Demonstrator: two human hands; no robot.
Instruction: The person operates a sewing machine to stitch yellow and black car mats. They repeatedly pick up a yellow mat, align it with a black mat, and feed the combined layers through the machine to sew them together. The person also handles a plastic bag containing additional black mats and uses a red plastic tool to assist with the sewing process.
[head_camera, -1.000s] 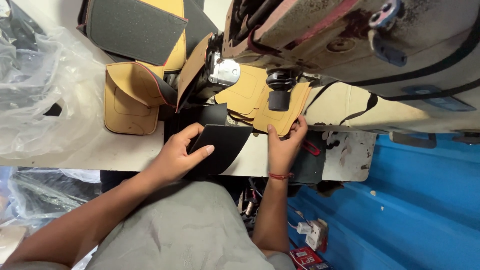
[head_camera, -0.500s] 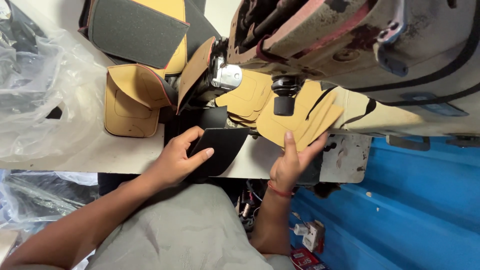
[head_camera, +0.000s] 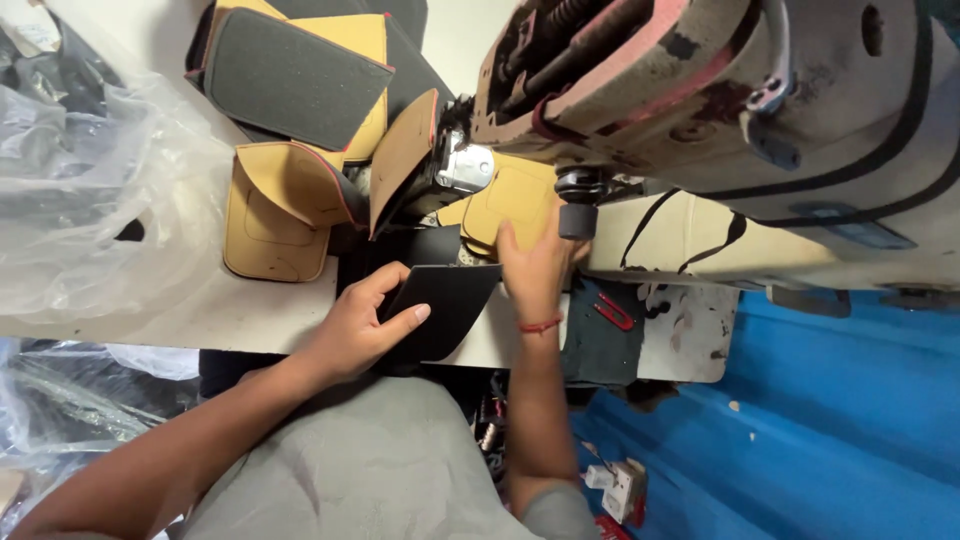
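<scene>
Sewing machine (head_camera: 720, 110): large grimy head overhanging the table (head_camera: 200, 315), crowding access from above and the right.
Plastic sheet (head_camera: 90, 190): crumpled clear bulk at the left table edge.
Stacked pieces (head_camera: 300, 90): tan and dark grey panels piled beyond, near the needle.
Black panel (head_camera: 450, 305): thin, flat, probably light and flexible; lies on the table edge, best pinned flat or pinched at an edge.
Left hand (head_camera: 360, 325): fingers spread, pressing the black panel.
Right hand (head_camera: 535, 270): open, fingers flat on a tan piece (head_camera: 510, 200) under the machine.
</scene>
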